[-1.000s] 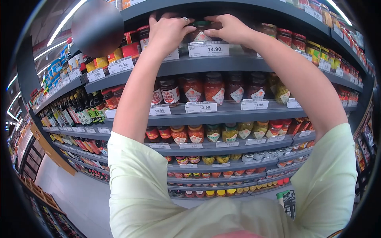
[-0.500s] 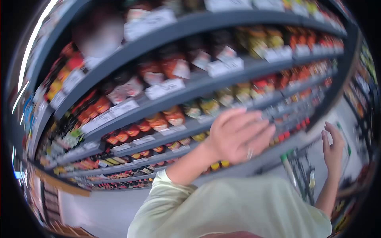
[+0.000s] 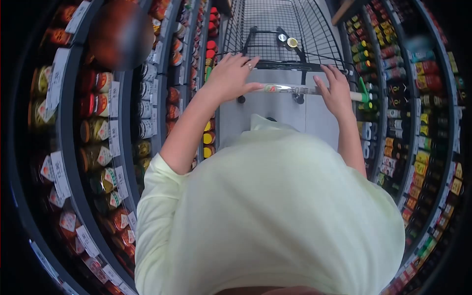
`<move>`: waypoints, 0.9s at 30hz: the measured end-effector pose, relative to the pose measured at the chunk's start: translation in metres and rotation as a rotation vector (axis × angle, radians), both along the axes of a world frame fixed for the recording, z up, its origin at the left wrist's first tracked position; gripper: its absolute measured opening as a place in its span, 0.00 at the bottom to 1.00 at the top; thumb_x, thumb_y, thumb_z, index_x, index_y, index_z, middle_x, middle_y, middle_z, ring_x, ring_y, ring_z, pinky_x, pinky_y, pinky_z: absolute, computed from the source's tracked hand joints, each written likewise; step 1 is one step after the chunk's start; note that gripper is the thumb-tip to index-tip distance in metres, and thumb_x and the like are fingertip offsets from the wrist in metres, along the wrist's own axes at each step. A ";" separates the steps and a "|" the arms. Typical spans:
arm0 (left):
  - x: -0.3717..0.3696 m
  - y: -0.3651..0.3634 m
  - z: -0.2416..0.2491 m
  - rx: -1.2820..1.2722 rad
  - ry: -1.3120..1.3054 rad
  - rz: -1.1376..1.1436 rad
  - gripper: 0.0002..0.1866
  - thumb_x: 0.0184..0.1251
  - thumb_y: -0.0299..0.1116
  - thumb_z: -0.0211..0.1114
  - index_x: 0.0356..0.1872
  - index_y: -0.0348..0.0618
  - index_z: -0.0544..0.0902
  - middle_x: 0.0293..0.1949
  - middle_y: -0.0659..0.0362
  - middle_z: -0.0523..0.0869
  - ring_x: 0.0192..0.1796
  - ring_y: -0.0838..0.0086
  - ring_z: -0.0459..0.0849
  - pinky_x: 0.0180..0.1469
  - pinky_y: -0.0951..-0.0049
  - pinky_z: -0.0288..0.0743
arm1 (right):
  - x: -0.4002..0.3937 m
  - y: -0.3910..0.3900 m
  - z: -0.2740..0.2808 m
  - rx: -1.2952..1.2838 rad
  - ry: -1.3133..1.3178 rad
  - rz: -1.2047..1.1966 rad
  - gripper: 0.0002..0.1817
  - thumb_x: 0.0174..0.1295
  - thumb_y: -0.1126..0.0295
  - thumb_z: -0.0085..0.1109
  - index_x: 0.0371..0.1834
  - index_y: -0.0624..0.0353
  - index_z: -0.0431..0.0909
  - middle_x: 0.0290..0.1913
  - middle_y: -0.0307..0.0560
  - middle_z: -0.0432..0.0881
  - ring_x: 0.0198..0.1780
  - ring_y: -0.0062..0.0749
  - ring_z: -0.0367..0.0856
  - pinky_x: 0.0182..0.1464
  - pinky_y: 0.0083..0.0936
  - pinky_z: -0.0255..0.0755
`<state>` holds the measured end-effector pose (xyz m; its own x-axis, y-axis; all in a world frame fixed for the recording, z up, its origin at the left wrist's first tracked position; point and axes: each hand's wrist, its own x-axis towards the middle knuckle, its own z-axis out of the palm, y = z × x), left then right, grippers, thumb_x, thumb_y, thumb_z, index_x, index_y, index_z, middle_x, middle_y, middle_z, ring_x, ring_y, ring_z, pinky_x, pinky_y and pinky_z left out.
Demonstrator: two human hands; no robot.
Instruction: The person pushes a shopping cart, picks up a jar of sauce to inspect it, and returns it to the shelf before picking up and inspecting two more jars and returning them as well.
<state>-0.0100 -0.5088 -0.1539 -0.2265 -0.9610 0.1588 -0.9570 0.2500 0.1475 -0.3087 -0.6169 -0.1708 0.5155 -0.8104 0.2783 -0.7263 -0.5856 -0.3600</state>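
Observation:
In front of my body is a shopping cart (image 3: pixel 280 65) with a black wire basket and a pale push handle (image 3: pixel 297 89) with green ends. My left hand (image 3: pixel 228 76), wearing a ring, lies over the handle's left end with fingers stretched forward and thumb apart. Near the handle's right end is my right hand (image 3: pixel 337 91), its fingers and thumb spread. Whether either palm touches the bar is hard to tell. Two jars, one with a silvery lid (image 3: pixel 281 37) and one with a yellowish lid (image 3: pixel 292 43), are in the basket.
Shelves of jars with price tags (image 3: pixel 114 118) line the left side. On the right, a shelf holds bottles and jars (image 3: pixel 393 115) in several rows. Pale floor tiles (image 3: pixel 285 110) run between them beneath the cart.
The view has swung from the left shelf to straight down the aisle. My left hand has come from in front of the shelf to the cart handle; my right hand is now at the handle too.

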 end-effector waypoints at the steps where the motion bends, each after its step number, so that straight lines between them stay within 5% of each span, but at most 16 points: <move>1: 0.001 -0.006 -0.010 0.084 -0.117 0.011 0.40 0.63 0.62 0.58 0.69 0.43 0.68 0.53 0.46 0.82 0.59 0.55 0.78 0.64 0.58 0.69 | -0.009 0.004 -0.005 0.091 0.033 -0.037 0.27 0.66 0.51 0.56 0.58 0.62 0.76 0.60 0.60 0.76 0.63 0.53 0.71 0.65 0.44 0.61; 2: -0.001 -0.008 -0.010 0.089 -0.108 -0.005 0.40 0.63 0.62 0.58 0.69 0.43 0.68 0.53 0.46 0.82 0.59 0.55 0.78 0.64 0.58 0.69 | -0.016 0.007 -0.014 0.186 0.070 -0.069 0.27 0.66 0.51 0.55 0.58 0.62 0.76 0.60 0.59 0.76 0.64 0.53 0.70 0.66 0.45 0.60; 4: -0.011 0.001 -0.004 0.612 0.174 0.166 0.43 0.63 0.66 0.53 0.70 0.43 0.67 0.48 0.45 0.83 0.53 0.55 0.82 0.56 0.59 0.75 | -0.030 0.019 -0.031 0.067 0.140 -0.063 0.27 0.66 0.51 0.55 0.59 0.61 0.76 0.59 0.59 0.76 0.64 0.53 0.70 0.67 0.48 0.59; 5: -0.014 0.011 -0.018 0.455 0.148 0.164 0.39 0.61 0.61 0.61 0.66 0.43 0.72 0.41 0.48 0.85 0.45 0.56 0.85 0.47 0.60 0.79 | -0.033 0.025 -0.035 -0.053 0.207 -0.034 0.27 0.66 0.51 0.55 0.59 0.61 0.76 0.58 0.58 0.76 0.64 0.53 0.70 0.68 0.51 0.57; 8: -0.014 0.018 -0.029 0.345 0.104 0.193 0.28 0.59 0.49 0.67 0.57 0.44 0.78 0.36 0.51 0.86 0.42 0.57 0.86 0.43 0.59 0.79 | -0.019 0.033 -0.033 -0.048 0.228 -0.083 0.26 0.67 0.51 0.54 0.58 0.61 0.76 0.58 0.58 0.77 0.64 0.53 0.69 0.69 0.57 0.54; 14: -0.007 0.034 -0.037 0.288 0.086 0.229 0.17 0.56 0.32 0.67 0.48 0.45 0.81 0.33 0.54 0.86 0.39 0.59 0.86 0.39 0.58 0.78 | -0.006 0.039 -0.026 0.104 0.209 0.098 0.23 0.67 0.52 0.54 0.54 0.60 0.78 0.47 0.50 0.80 0.54 0.43 0.76 0.68 0.54 0.57; 16: -0.003 0.046 -0.038 0.263 0.109 0.222 0.16 0.56 0.31 0.67 0.47 0.46 0.82 0.33 0.55 0.86 0.39 0.59 0.86 0.39 0.58 0.78 | -0.008 0.044 -0.030 0.172 0.127 0.192 0.22 0.66 0.53 0.55 0.52 0.61 0.79 0.44 0.49 0.81 0.52 0.44 0.77 0.66 0.50 0.60; 20: 0.001 0.076 -0.041 0.272 0.132 0.222 0.15 0.55 0.32 0.67 0.46 0.48 0.83 0.33 0.57 0.86 0.38 0.60 0.86 0.38 0.59 0.77 | -0.009 0.059 -0.029 0.155 0.097 0.295 0.20 0.63 0.53 0.59 0.46 0.58 0.82 0.33 0.46 0.83 0.39 0.43 0.82 0.46 0.40 0.74; 23: 0.002 0.090 -0.031 0.384 0.156 0.220 0.18 0.53 0.38 0.69 0.47 0.49 0.83 0.31 0.57 0.86 0.37 0.60 0.86 0.39 0.60 0.77 | -0.009 0.073 -0.020 0.285 0.146 0.355 0.19 0.61 0.52 0.61 0.43 0.57 0.83 0.29 0.45 0.83 0.32 0.42 0.82 0.34 0.37 0.76; 27: 0.004 0.103 -0.025 0.473 0.212 0.163 0.26 0.51 0.48 0.71 0.51 0.48 0.82 0.42 0.56 0.84 0.47 0.61 0.82 0.51 0.61 0.74 | -0.017 0.081 -0.023 0.310 0.080 0.524 0.13 0.62 0.58 0.61 0.39 0.56 0.83 0.29 0.44 0.83 0.28 0.41 0.81 0.29 0.34 0.75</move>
<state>-0.0059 -0.4058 -0.1793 -0.0784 -0.9587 -0.2733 -0.9150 -0.0397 0.4015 -0.3253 -0.5360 -0.1936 0.8766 -0.4810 0.0143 -0.4022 -0.7486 -0.5271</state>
